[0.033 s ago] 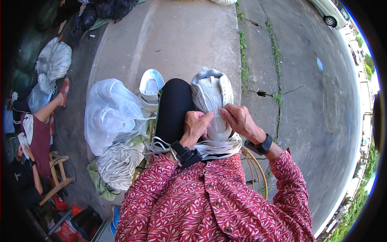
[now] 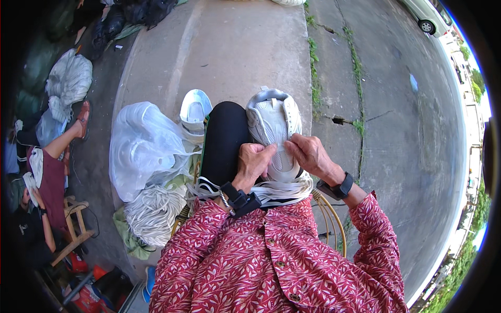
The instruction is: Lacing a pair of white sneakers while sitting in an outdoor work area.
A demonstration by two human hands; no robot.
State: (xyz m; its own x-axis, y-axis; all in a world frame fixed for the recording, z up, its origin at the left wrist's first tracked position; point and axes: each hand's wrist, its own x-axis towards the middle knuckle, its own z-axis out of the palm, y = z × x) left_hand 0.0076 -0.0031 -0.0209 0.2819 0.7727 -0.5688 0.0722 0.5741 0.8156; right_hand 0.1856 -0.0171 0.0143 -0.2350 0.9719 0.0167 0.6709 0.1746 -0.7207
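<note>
A white-and-grey sneaker (image 2: 272, 117) rests on my lap, its heel opening away from me and its toe towards me. My left hand (image 2: 255, 160) is closed in a pinch at the left of the lower lacing area. From the right, my right hand (image 2: 311, 156) pinches at the same spot, thumb and forefinger together. Whatever the fingertips hold is too small to make out. Below the toe, a bundle of white shoelaces (image 2: 284, 191) lies across my lap.
A second light shoe (image 2: 195, 112) stands left of my knee. Beside it are a translucent plastic bag (image 2: 143, 141) with pale things inside and a heap of white laces (image 2: 156, 214). At far left, a person in dark red trousers (image 2: 52, 180) sits near a wooden stool (image 2: 78, 221).
</note>
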